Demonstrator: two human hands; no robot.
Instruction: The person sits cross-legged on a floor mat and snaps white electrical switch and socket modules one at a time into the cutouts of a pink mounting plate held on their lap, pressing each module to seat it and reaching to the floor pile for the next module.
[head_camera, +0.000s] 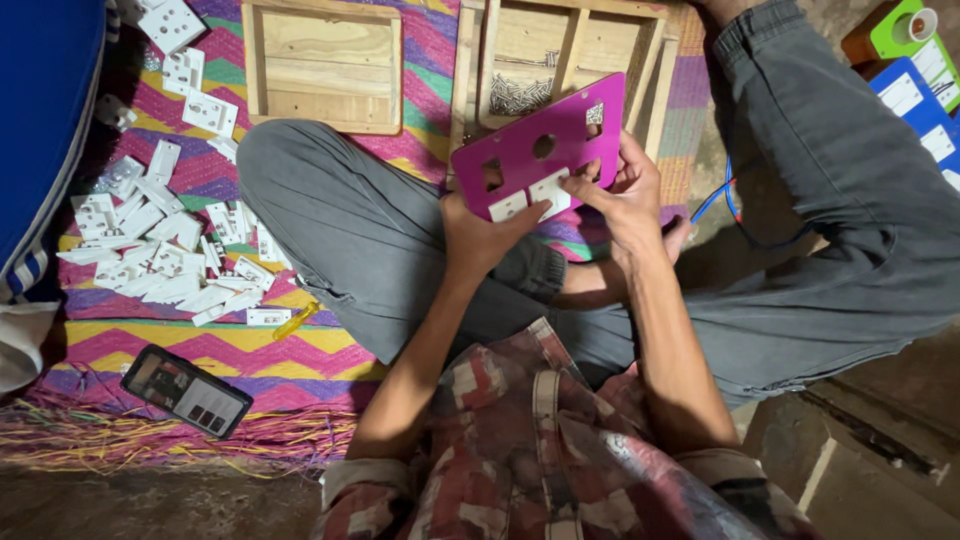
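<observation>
Left hand (480, 235) and right hand (625, 195) both grip one magenta plate (535, 150) holding two white switches (530, 197); two wooden trays (325, 65) lie beyond.

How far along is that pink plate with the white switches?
Two white modules already sit in the pink plate. Both hands hold it now: the left hand from below, the right hand pressing at the second module. Several cutouts are open and unfilled, and a pile of white parts lies on the mat.

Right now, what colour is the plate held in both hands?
Magenta-pink plate, with white switch inserts; the head view shows it clearly.
</observation>
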